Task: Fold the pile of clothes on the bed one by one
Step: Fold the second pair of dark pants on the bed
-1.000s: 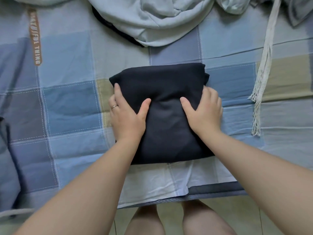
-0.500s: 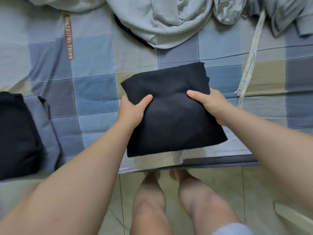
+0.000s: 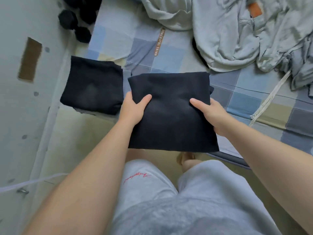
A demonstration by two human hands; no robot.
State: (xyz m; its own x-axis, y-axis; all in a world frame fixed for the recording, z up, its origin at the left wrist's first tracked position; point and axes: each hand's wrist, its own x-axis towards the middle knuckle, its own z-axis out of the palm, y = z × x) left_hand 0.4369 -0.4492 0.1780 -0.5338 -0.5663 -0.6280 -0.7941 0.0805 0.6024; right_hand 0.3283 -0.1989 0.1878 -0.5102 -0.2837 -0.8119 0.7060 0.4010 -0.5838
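While left hand (image 3: 133, 107) and right hand (image 3: 210, 112) pinch opposite edges, thumbs on top, to keep the folds intact, the folded dark garment (image 3: 171, 122) is held over the near edge of the bed (image 3: 245, 99), probably bound for the folded stack (image 3: 93, 85) just left.

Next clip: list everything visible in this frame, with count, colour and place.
held folded garment: one, black, lifted over the bed's near edge
folded garment: one, black, lying left of the held one
unfolded clothes pile: one heap, pale grey-green, far right of the bed
bedsheet: one, blue and grey checks
fringed cord: one, white, right side of the bed
dumbbells: count unclear, black, top left
shorts: one pair, grey, worn
left hand: grips the garment's left edge
right hand: grips its right edge
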